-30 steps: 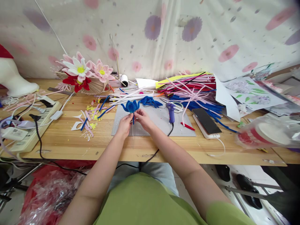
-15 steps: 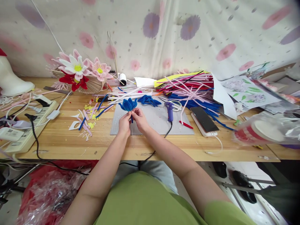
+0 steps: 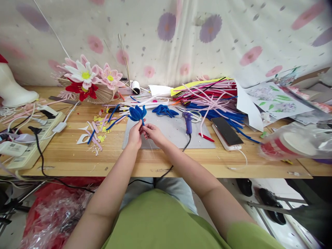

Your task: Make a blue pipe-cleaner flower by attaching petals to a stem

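A blue fuzzy flower [image 3: 137, 113] is held up over the left part of the grey mat [image 3: 168, 136], its petals spread upward and tilted left. My left hand [image 3: 135, 136] is closed round its base. Just right of it, my right hand [image 3: 154, 134] pinches the lower end of the stem, fingertips close to the left ones. Thin strands hang below the fingers. Behind the hands lies a second bundle of blue petals [image 3: 165, 111] on the mat. The purple glue gun [image 3: 188, 123] stands to the right, beside scissors [image 3: 196, 117].
Pink, white and blue stems [image 3: 210, 95] are piled at the back. A phone [image 3: 227, 131] and a bagged cup [image 3: 293, 144] are on the right. Scraps [image 3: 96, 138], a power strip [image 3: 38, 141] and a fan with flowers [image 3: 101, 93] are on the left.
The blue flower has shifted left and slightly up and now tilts left. My left hand has moved a little left with it; my right hand has turned at the stem.
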Demonstrator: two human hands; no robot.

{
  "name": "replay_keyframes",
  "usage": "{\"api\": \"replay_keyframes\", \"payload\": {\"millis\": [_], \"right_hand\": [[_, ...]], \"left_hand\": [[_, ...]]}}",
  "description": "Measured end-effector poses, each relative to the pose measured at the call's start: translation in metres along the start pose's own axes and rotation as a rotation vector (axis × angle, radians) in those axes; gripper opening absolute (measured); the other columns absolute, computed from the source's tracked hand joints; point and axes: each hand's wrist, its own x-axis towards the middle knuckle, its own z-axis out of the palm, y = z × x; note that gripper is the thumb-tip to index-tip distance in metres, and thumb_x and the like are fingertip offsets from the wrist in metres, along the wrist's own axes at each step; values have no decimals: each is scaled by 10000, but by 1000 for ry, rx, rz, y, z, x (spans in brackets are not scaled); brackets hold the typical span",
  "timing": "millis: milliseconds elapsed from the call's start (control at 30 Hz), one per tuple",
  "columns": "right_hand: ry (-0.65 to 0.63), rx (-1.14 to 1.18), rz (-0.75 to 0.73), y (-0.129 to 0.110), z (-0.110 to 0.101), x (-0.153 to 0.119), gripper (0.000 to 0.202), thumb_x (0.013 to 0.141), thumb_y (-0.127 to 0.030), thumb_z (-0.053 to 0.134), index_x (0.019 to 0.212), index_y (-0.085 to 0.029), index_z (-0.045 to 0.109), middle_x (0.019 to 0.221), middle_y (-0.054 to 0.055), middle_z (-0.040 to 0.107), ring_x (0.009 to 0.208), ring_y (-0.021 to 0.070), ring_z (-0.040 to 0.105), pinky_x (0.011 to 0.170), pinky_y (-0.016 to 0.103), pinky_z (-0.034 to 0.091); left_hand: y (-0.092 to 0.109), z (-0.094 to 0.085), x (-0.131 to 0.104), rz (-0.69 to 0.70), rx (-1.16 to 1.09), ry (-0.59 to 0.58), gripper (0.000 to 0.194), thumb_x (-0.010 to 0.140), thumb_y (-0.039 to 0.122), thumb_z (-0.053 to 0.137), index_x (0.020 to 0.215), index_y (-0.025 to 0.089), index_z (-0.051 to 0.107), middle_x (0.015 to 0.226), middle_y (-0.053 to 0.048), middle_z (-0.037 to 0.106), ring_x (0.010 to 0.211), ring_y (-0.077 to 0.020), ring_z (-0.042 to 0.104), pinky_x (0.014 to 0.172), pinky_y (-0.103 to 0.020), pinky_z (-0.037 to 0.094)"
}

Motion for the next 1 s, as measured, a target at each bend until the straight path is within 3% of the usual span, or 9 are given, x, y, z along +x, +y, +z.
{"api": "replay_keyframes", "payload": {"millis": [167,667,1000], "right_hand": [[30,-28,-9,-2,-3,-1,229,739,-349,606,705,-185,451,515,-87,459,434,37,402,432,174,323],[-8,-148,5,-9,-15,-3,158,772,-283,544,714,-179,440,508,-94,377,417,27,290,406,161,170],[21,-173,31,-13,-19,-3,140,779,-287,547,736,-161,504,525,-77,413,434,31,328,413,162,198]], "left_hand": [[1,-1,4,122,85,85,318,530,403,790,672,136,689,720,-29,675,608,-76,525,619,-215,389],[6,-3,5,62,72,85,241,506,316,810,623,134,702,702,-51,690,645,-98,565,671,-234,405],[8,-3,7,73,141,47,254,509,337,809,619,137,699,686,-54,680,687,-130,581,727,-268,411]]}}
